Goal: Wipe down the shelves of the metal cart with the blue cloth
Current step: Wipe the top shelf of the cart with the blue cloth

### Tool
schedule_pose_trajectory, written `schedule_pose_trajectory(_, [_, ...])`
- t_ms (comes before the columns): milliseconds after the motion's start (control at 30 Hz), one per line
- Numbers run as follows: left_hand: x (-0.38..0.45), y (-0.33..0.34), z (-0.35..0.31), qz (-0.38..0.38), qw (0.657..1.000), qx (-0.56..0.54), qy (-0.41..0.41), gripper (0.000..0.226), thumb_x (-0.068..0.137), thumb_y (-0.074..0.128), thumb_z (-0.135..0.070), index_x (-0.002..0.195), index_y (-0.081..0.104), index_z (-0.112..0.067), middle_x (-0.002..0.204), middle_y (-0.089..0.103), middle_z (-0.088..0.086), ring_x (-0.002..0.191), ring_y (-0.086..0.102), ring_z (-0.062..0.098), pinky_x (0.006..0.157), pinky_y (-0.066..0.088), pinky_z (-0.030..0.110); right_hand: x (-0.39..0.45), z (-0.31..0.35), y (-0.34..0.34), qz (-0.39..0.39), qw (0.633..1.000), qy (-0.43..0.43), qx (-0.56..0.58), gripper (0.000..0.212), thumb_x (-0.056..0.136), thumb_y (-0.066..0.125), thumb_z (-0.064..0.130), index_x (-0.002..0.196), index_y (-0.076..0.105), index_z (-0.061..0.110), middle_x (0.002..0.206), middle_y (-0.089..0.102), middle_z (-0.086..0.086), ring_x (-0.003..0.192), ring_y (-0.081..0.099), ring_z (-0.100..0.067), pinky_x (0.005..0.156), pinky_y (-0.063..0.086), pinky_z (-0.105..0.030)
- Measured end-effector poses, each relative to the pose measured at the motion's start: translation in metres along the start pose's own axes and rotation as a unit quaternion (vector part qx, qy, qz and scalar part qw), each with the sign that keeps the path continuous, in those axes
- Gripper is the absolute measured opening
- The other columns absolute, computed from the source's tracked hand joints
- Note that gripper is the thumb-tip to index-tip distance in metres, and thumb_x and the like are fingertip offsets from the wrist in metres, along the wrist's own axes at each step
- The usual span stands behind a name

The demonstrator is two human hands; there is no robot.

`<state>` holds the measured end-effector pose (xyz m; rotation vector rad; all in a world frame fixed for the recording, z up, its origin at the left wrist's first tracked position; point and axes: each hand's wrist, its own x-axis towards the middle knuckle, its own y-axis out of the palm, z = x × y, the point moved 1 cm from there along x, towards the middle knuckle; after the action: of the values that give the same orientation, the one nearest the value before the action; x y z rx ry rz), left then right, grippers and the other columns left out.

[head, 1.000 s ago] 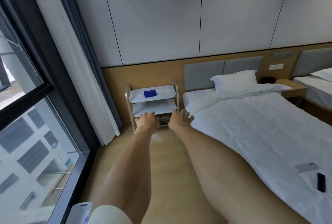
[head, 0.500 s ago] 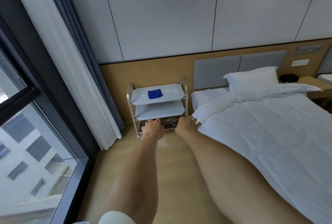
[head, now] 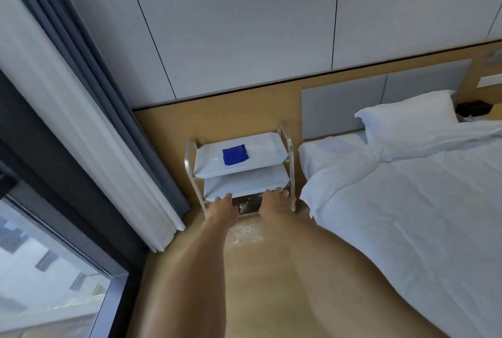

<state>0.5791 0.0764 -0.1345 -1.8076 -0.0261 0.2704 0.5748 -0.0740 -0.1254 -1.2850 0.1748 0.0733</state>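
A small metal cart (head: 290, 147) with three shelves stands against the wooden wall panel, between the curtain and the bed. A folded blue cloth (head: 235, 154) lies on its top shelf, left of centre. Both my arms stretch forward over the floor. My left hand (head: 221, 208) hangs in front of the cart's lower left, below the middle shelf's front edge. My right hand (head: 273, 204) is at the lower right, fingers spread near the cart's right leg. Neither hand holds anything. The bottom shelf is partly hidden behind my hands.
A bed with white sheets (head: 407, 215) and a pillow (head: 407, 117) fills the right side, close to the cart. White and grey curtains (head: 89, 120) and a large window (head: 40, 269) line the left. Wooden floor (head: 258, 269) runs between them.
The view has shifted left and closer to the cart. Both hands have advanced toward the cart's lower front. The blue cloth has not moved.
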Motion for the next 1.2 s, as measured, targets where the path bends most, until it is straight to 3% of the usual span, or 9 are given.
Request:
schedule_pose_trajectory(100, [0.052,-0.006,-0.004,-0.009,1.0,-0.016,-0.011,0.036,0.096,0.046,-0.025,0.132,0.045,-0.021,0.121,0.056,0.006,0.102,0.059,0.024,0.085,0.055,0.039,0.053,0.006,-0.006,-0.004,1.0,-0.009,-0.011,0.038,0.097,0.058,0.035,0.13,0.057,0.015,0.139,0.052,-0.012,0.128,0.049,-0.029,0.107,0.04,-0.042])
schedule_pose_trajectory(233, [0.111,-0.008,-0.009,0.01,1.0,-0.025,0.008,0.048,0.098,0.046,-0.026,0.145,0.036,-0.025,0.138,0.049,0.006,0.12,0.053,0.026,0.093,0.05,0.038,0.116,0.022,-0.008,0.014,1.0,-0.01,-0.018,0.039,0.098,0.058,0.032,0.132,0.053,0.015,0.146,0.046,-0.015,0.135,0.043,-0.033,0.114,0.035,-0.047])
schedule_pose_trajectory(367, [0.179,-0.006,-0.002,0.012,0.999,-0.035,0.006,0.055,0.101,0.043,-0.027,0.153,0.023,-0.027,0.144,0.044,0.007,0.123,0.051,0.025,0.09,0.049,0.033,0.185,0.047,0.0,0.032,0.999,-0.014,-0.024,0.042,0.1,0.055,0.03,0.138,0.048,0.014,0.155,0.035,-0.016,0.144,0.031,-0.035,0.118,0.024,-0.052])
schedule_pose_trajectory(633, [0.339,-0.003,0.032,0.055,0.998,-0.038,-0.003,0.054,0.102,0.041,-0.03,0.153,0.024,-0.025,0.15,0.04,0.007,0.132,0.045,0.027,0.106,0.044,0.041,0.333,0.103,0.033,0.062,0.998,0.0,-0.034,0.043,0.104,0.048,0.028,0.143,0.041,0.014,0.157,0.033,-0.015,0.145,0.03,-0.034,0.119,0.024,-0.051])
schedule_pose_trajectory(800, [0.423,-0.016,0.053,0.067,0.997,-0.034,-0.016,0.052,0.103,0.036,-0.028,0.153,0.023,-0.024,0.151,0.037,0.007,0.134,0.043,0.028,0.106,0.042,0.039,0.416,0.146,0.039,0.06,0.997,0.001,-0.04,0.034,0.101,0.05,0.029,0.132,0.051,0.015,0.142,0.048,-0.011,0.131,0.044,-0.027,0.111,0.036,-0.044])
schedule_pose_trajectory(1200, [0.594,-0.005,0.074,0.113,0.993,-0.004,-0.031,0.046,0.103,0.036,-0.027,0.149,0.03,-0.022,0.146,0.043,0.009,0.129,0.047,0.027,0.104,0.042,0.038,0.591,0.198,0.078,0.106,0.993,0.009,-0.048,0.023,0.097,0.053,0.023,0.118,0.056,0.015,0.128,0.055,-0.009,0.122,0.047,-0.025,0.102,0.04,-0.04])
